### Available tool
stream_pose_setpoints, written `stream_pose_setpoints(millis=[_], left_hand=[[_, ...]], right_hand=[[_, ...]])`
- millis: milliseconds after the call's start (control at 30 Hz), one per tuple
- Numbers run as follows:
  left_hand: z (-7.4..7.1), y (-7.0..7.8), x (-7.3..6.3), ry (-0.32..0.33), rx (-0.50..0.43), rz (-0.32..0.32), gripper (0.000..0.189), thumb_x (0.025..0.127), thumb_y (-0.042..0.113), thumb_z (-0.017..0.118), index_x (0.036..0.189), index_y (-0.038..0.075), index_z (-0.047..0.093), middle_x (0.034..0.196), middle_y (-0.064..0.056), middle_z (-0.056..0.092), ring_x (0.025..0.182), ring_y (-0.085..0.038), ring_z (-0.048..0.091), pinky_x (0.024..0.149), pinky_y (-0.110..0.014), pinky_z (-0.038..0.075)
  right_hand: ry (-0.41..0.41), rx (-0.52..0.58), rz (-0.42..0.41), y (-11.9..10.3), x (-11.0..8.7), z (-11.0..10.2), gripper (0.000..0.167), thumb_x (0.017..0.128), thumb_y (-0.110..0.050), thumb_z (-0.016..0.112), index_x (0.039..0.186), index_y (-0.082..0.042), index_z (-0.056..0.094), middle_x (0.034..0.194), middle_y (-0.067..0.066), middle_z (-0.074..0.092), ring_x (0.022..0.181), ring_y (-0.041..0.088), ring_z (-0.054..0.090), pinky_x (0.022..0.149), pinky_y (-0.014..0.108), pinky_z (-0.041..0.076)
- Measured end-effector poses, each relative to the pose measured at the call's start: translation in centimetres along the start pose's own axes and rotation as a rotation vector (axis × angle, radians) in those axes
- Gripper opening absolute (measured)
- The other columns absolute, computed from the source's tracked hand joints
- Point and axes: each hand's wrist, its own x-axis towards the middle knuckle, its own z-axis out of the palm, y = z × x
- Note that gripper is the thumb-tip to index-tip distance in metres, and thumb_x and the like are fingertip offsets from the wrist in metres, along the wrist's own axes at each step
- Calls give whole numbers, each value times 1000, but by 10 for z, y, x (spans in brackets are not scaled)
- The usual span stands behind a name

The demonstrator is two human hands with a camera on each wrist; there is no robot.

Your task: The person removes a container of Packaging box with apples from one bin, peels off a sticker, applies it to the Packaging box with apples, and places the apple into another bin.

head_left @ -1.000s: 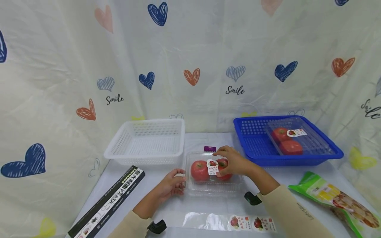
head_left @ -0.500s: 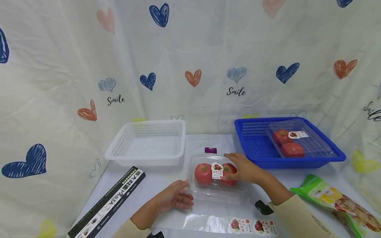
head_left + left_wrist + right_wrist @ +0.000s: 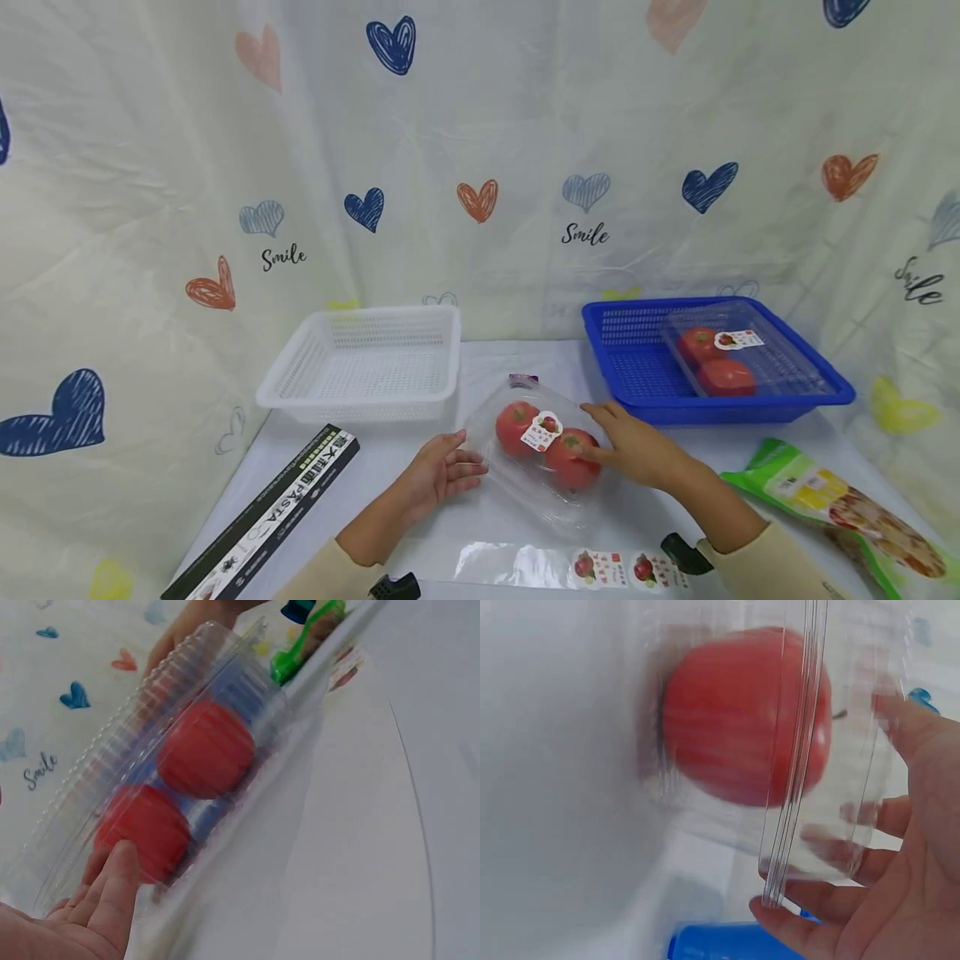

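Observation:
A clear plastic clamshell box (image 3: 521,482) stands turned at an angle in the middle of the white table, seen in the head view. Two red apples (image 3: 575,467) lie inside, and a white apple-print sticker (image 3: 542,432) is on the lid. My right hand (image 3: 637,446) grips the box's right side, thumb on the lid and fingers at the far edge. At the left side, my left hand (image 3: 446,473) has its relaxed fingers right at the box wall. The left wrist view shows its fingertips (image 3: 124,862) against the box beside an apple.
Behind stand a white basket (image 3: 363,402) and a blue basket (image 3: 712,410) with another labelled apple box (image 3: 783,362). A sticker strip (image 3: 517,565) lies in front. A long pasta box (image 3: 262,517) is left, a green food bag (image 3: 847,508) right, a small purple item (image 3: 523,379) behind.
The box has turned clockwise, its near corner now pointing toward me. My right hand has shifted right and nearer with it; the left hand has moved slightly, staying at the left side.

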Motion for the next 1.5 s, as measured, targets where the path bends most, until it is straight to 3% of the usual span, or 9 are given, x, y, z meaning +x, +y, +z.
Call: stream_pose_setpoints(millis=[267, 500, 767, 933, 1100, 1267, 1367, 1500], left_hand=[[7, 0, 9, 23, 14, 30, 54, 96, 32, 60, 128, -4, 35, 123, -26, 56, 110, -33, 61, 92, -44, 49], [9, -2, 13, 37, 98, 33, 31, 96, 27, 60, 115, 4, 49, 110, -11, 57, 101, -24, 59, 89, -39, 52], [19, -9, 22, 74, 201, -44, 44, 89, 37, 71, 109, 11, 42, 101, -9, 53, 86, -21, 56, 75, -35, 54], [26, -4, 22, 118, 243, -46, 48, 86, 43, 72, 106, 13, 40, 108, -12, 55, 87, -23, 60, 70, -35, 55], [31, -1, 21, 157, 251, -59, 40, 87, 37, 71, 102, 10, 45, 110, -15, 55, 85, -22, 59, 67, -34, 55], [34, -2, 23, 203, 235, -60, 26, 84, 26, 67, 93, 8, 50, 102, -13, 56, 79, -21, 59, 62, -32, 53], [35, -3, 24, 214, 217, -71, 24, 84, 24, 65, 93, 8, 49, 104, -13, 55, 81, -24, 64, 62, -34, 55], [37, 0, 26, 208, 208, -76, 27, 85, 24, 62, 98, 7, 47, 111, -16, 53, 87, -28, 66, 66, -36, 56]], right_hand=[[16, 32, -28, -5, -15, -2, 72, 91, -55, 59, 142, -6, 46, 125, 12, 58, 109, 29, 59, 89, 54, 48], [-16, 68, 8, -13, -20, -1, 70, 87, -50, 68, 139, -6, 50, 104, -2, 62, 93, 17, 61, 75, 37, 52], [-37, 70, 30, -16, -23, -2, 70, 86, -47, 71, 138, -5, 50, 103, -2, 62, 92, 17, 61, 73, 35, 52], [-31, 69, 5, -16, -23, -1, 69, 86, -46, 71, 137, -2, 51, 102, -3, 63, 92, 18, 61, 73, 35, 52], [-49, 77, -39, -15, -23, -3, 68, 89, -45, 69, 137, -1, 51, 104, -1, 63, 90, 16, 62, 72, 34, 52], [-71, 98, -97, -7, -23, -19, 59, 92, -43, 64, 134, -2, 55, 104, -2, 64, 89, 14, 62, 71, 33, 52], [7, 77, -91, 3, -24, -37, 52, 93, -42, 64, 128, -4, 61, 100, -3, 66, 88, 15, 62, 72, 35, 53], [115, 5, -10, 25, -23, -67, 53, 94, -44, 63, 126, -2, 62, 101, 3, 68, 94, 27, 64, 78, 47, 53]])
